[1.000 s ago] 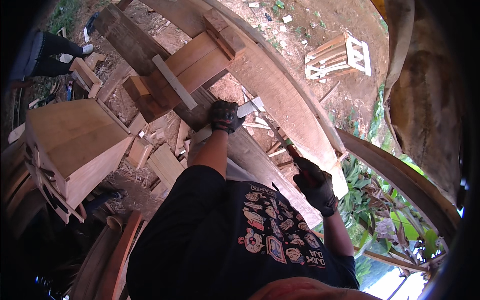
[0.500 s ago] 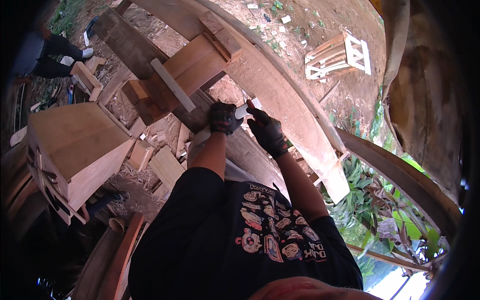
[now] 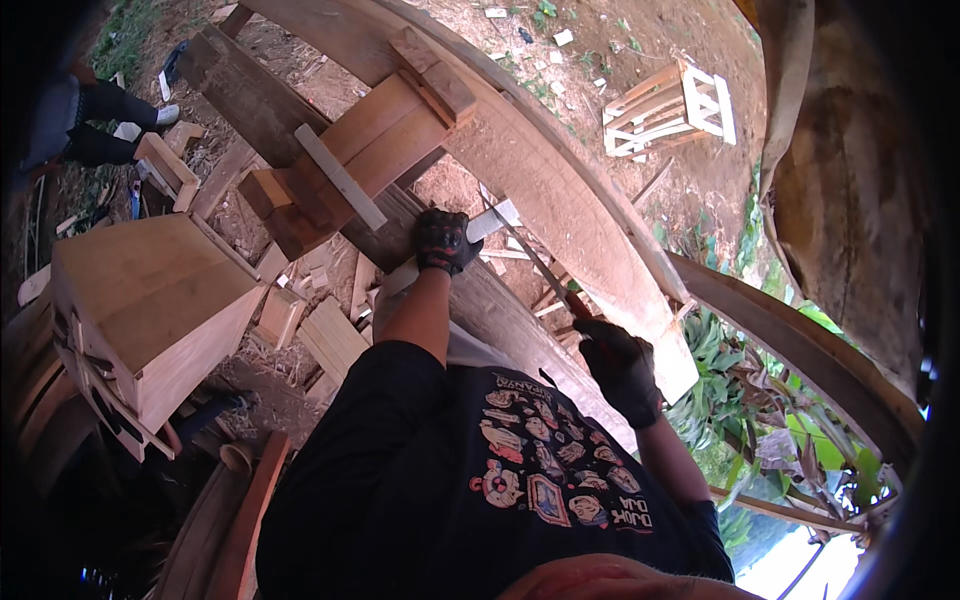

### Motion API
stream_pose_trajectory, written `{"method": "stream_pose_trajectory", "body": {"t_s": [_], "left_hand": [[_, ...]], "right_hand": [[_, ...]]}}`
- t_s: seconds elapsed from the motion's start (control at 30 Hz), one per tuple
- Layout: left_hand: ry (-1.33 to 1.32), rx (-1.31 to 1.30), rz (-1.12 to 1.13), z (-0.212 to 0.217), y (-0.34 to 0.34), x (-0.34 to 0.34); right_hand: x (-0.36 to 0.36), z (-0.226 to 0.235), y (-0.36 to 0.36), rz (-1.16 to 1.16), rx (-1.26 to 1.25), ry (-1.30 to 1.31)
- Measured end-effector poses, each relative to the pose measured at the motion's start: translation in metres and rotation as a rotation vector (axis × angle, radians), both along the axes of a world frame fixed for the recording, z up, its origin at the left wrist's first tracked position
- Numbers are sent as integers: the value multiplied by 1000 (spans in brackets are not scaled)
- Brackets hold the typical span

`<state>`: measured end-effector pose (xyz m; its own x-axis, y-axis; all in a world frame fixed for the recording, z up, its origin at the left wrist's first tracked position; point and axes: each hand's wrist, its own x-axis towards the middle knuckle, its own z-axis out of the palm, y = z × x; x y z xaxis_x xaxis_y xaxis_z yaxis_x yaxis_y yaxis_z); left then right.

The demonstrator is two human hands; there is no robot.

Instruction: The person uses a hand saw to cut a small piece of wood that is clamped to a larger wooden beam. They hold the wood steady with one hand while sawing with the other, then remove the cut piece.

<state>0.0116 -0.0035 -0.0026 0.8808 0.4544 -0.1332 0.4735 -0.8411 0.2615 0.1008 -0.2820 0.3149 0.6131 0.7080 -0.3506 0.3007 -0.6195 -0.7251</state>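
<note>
My left hand point(image 3: 446, 242), in a black glove, grips a short pale wood piece point(image 3: 493, 220) and presses it on a weathered plank point(image 3: 500, 312). The piece's free end juts out to the right over the gap beside the plank. My right hand point(image 3: 620, 370), also in a black glove, is closed round the reddish-brown handle of a hand saw point(image 3: 545, 268). The saw's long, narrow blade runs up and left, close by the jutting end of the piece. Whether the blade touches the wood, I cannot tell.
A broad curved board point(image 3: 570, 190) lies right of the gap. Stacked brown blocks point(image 3: 370, 140) with a loose strip point(image 3: 340, 177) sit ahead. At left stand a wooden box point(image 3: 150, 290) and several offcuts. A slatted frame point(image 3: 668, 110) is far right; another person point(image 3: 105, 115) is far left.
My right hand has drawn back, down and to the right, away from the pale piece, bringing the saw's handle and blade into sight. My left hand has stayed on the piece.
</note>
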Motion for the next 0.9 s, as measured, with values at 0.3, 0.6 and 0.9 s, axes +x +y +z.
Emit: {"method": "stream_pose_trajectory", "body": {"t_s": [0.3, 0.6, 0.9], "left_hand": [[-2, -6, 28, 16, 5, 9], [15, -15, 25, 6, 0, 5], [49, -102, 16, 21, 5, 10]], "right_hand": [[30, -184, 143, 7, 123, -104], [6, -17, -1, 31, 45, -92], [26, -87, 63, -10, 117, -36]]}}
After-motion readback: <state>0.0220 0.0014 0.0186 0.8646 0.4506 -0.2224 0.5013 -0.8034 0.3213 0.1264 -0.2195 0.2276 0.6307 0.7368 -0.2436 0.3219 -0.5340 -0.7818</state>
